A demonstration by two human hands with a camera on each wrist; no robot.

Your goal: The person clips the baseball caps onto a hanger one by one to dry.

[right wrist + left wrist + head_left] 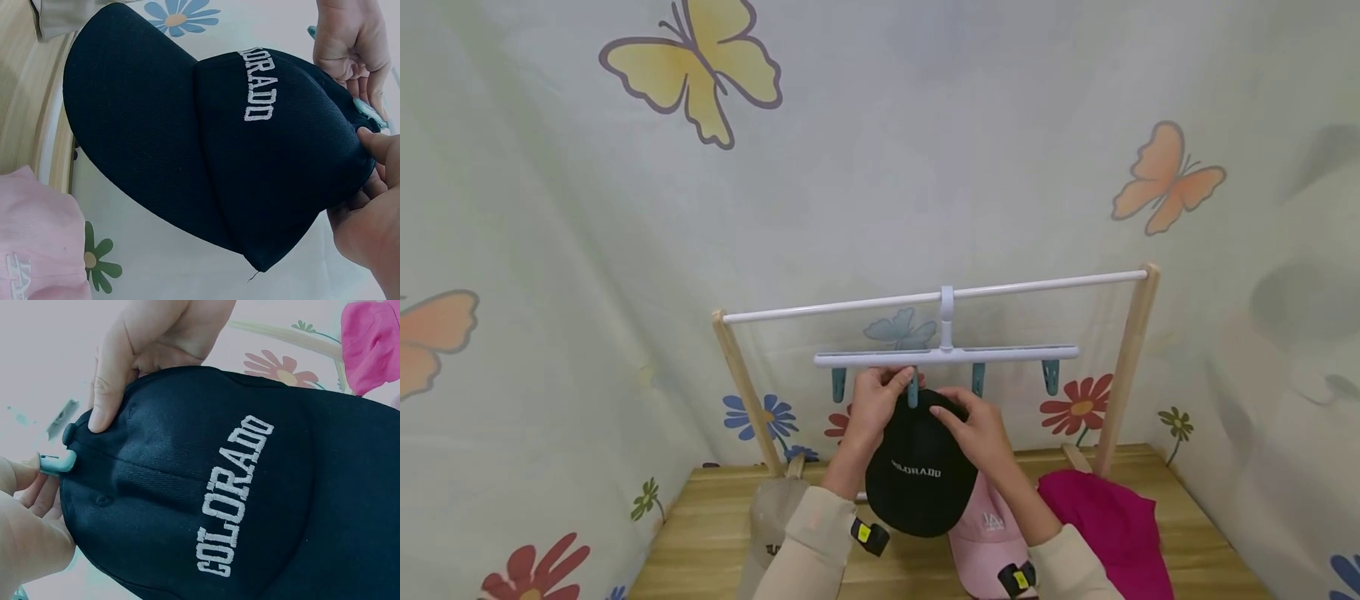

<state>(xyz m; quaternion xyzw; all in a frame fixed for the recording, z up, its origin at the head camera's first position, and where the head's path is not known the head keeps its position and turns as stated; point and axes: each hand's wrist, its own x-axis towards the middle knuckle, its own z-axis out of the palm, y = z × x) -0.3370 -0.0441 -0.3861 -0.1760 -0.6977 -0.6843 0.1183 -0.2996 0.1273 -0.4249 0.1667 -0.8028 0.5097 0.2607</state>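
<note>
A black baseball cap [917, 492] with white COLORADO lettering hangs brim down below a white clip hanger [880, 358]. My left hand [874, 404] pinches a teal clip [913, 390] at the cap's crown; the left wrist view shows this clip [57, 462] against the top edge, beside the crown button [69, 434]. With thumb in front and fingers behind, my right hand [981, 429] grips the crown on its right side. In the right wrist view the cap's brim [131, 119] points left. How far the clip bites into the fabric, I cannot tell.
The hanger hooks over a white rod [835, 308] between wooden posts. Other teal clips [1050, 377] hang from it. On the wooden table [692, 517] lie a beige cap [771, 508], a pink cap [988, 533] and a magenta cloth item [1105, 517]. A patterned curtain [1000, 150] stands behind.
</note>
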